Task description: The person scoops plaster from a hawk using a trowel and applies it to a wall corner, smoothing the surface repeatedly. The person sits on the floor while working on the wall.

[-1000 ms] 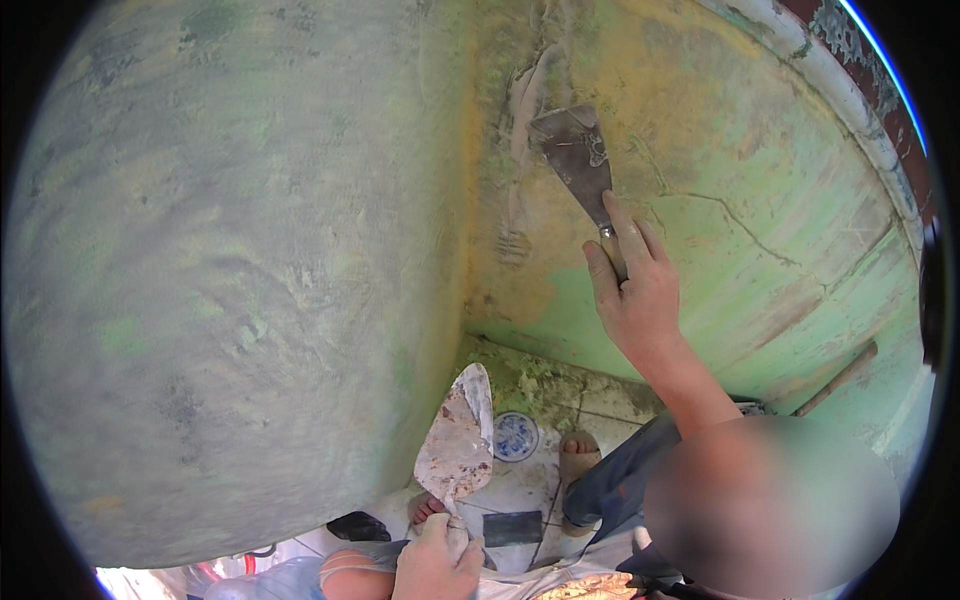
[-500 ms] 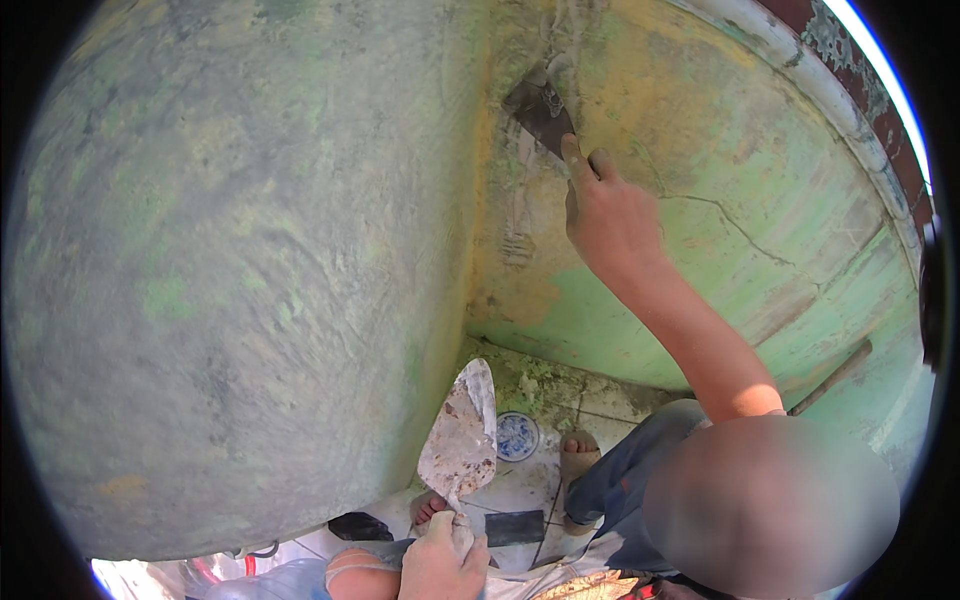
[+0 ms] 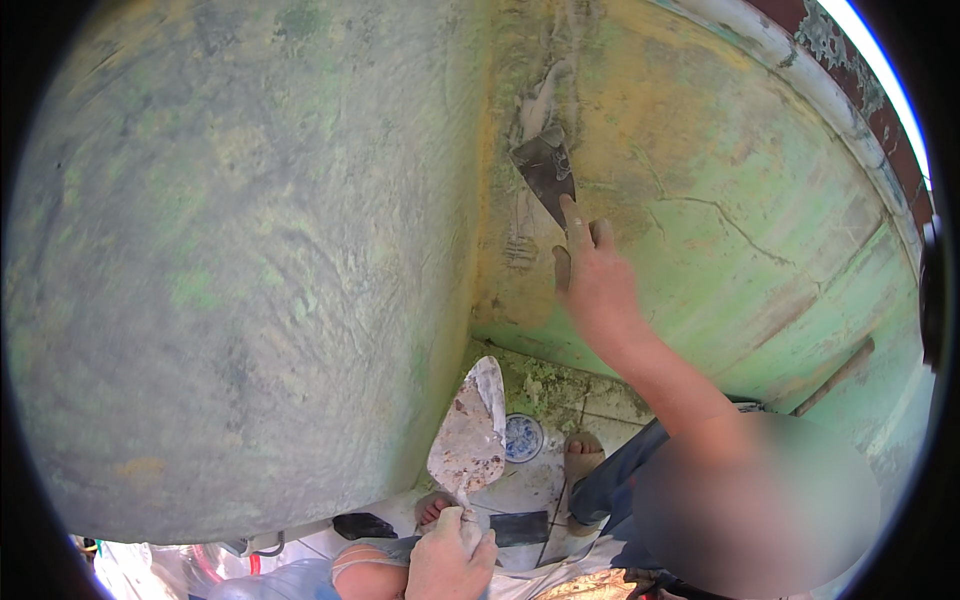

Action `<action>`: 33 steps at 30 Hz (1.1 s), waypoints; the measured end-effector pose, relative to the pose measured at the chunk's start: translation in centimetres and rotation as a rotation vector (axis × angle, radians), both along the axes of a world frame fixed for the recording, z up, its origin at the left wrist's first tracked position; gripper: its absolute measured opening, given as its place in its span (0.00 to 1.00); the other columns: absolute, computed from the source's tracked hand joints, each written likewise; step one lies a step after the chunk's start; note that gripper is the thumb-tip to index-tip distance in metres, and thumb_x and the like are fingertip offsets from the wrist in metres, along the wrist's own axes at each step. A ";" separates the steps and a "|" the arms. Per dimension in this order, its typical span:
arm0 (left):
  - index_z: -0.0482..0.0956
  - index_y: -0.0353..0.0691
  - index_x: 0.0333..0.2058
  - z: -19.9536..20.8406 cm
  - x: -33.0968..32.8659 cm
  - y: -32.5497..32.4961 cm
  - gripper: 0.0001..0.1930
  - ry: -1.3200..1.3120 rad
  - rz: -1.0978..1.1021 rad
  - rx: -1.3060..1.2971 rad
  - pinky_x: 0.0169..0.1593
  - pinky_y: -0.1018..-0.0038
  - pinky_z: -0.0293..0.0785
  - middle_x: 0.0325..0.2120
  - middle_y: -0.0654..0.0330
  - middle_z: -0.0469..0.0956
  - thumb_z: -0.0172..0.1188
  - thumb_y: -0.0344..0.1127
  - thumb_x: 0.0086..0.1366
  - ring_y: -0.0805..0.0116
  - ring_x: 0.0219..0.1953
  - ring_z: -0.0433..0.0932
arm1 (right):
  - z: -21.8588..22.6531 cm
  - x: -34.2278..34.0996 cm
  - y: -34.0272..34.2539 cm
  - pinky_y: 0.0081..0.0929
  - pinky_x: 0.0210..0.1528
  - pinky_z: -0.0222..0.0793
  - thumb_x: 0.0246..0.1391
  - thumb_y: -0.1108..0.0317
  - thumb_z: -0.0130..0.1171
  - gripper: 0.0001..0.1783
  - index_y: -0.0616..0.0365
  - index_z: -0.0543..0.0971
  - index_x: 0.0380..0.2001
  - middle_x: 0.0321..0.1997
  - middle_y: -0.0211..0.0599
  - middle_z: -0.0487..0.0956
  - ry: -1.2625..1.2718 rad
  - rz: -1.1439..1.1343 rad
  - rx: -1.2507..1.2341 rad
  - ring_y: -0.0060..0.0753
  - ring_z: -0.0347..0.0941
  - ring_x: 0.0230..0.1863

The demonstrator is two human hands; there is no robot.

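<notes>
The scraper (image 3: 546,175) is lying, apparently in contact, on the right wall (image 3: 720,290), the right hand (image 3: 602,285) gripping it. Nearer, the left hand (image 3: 448,562) is clasping the trowel (image 3: 468,430), which is hovering above the floor (image 3: 610,402), left of a disc (image 3: 523,438).

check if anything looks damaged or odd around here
Yes: a jagged crack runs across the green wall to the right of the scraper, breaking up its surface. Greenish debris or growth also covers the floor tiles near the corner, while other tiles look cleaner.
</notes>
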State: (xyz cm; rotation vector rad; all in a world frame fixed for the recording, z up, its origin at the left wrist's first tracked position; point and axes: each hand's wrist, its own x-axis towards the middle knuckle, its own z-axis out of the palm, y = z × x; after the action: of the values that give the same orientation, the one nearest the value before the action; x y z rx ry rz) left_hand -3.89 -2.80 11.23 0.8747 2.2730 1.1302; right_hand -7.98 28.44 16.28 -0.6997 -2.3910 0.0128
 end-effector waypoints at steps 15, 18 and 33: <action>0.70 0.35 0.39 0.7 -0.4 0.2 0.15 -0.083 0.000 -0.044 0.36 0.49 0.69 0.29 0.37 0.75 0.60 0.37 0.58 0.34 0.36 0.73 | 1.2 -7.9 -0.5 0.48 0.35 0.72 0.60 0.67 0.48 0.35 0.62 0.52 0.68 0.41 0.60 0.73 0.234 -0.120 -0.186 0.61 0.74 0.34; 0.70 0.35 0.40 0.6 -0.4 0.1 0.15 -0.088 -0.009 -0.035 0.36 0.49 0.69 0.30 0.37 0.75 0.60 0.37 0.58 0.34 0.36 0.73 | -0.3 -8.1 -0.4 0.48 0.36 0.72 0.58 0.70 0.50 0.36 0.66 0.52 0.67 0.41 0.63 0.72 0.219 -0.100 -0.192 0.61 0.74 0.35; 0.70 0.34 0.39 1.2 -0.8 -0.7 0.14 -0.104 -0.027 -0.030 0.37 0.48 0.70 0.29 0.35 0.76 0.56 0.36 0.58 0.33 0.36 0.74 | 3.0 -8.6 -3.0 0.47 0.37 0.72 0.58 0.71 0.48 0.33 0.69 0.56 0.65 0.40 0.61 0.74 0.341 -0.089 -0.169 0.61 0.74 0.35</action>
State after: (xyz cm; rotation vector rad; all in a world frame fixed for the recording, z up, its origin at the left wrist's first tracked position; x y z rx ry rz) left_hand -4.64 -3.50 12.47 0.8130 2.1823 1.1006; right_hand -16.55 25.48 19.32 -0.8108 -2.0462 0.2774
